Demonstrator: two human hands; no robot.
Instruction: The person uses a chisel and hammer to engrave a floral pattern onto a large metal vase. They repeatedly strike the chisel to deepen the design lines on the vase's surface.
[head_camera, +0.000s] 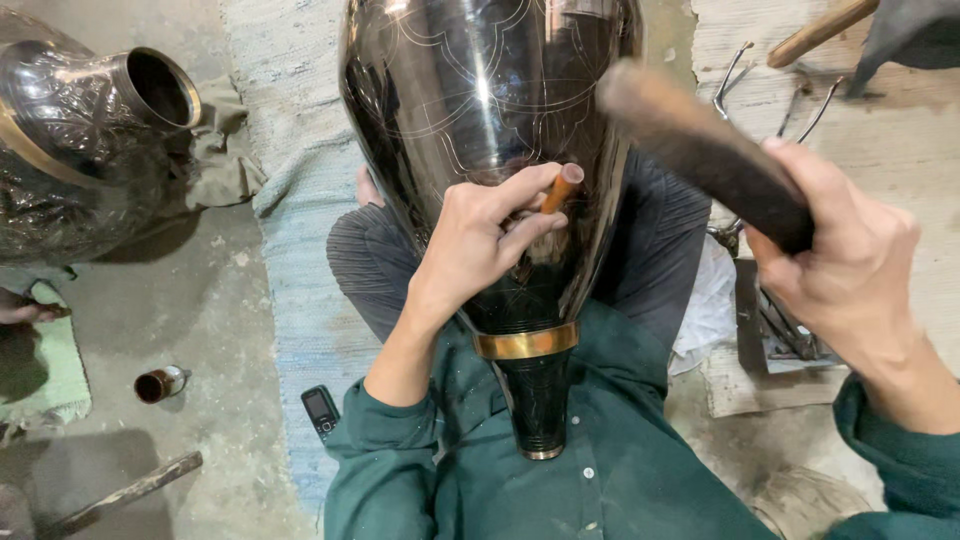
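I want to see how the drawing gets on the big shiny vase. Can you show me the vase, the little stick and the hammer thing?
dark vase (470, 90): head view, on its shiny engraved body.
small chisel (562, 188): head view, on its top end, above the left hand's fingers.
wooden mallet (700, 150): head view, on the blurred shaft, above the right hand's grip.

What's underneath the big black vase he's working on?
The black vase rests on the person's lap, its brass-banded neck against the green shirt. Grey trousers show either side, over a pale rug. Directly beneath is hidden.

Soft even light, glare streaks on the black vase (480, 110), raised mallet (700, 150) motion-blurred.
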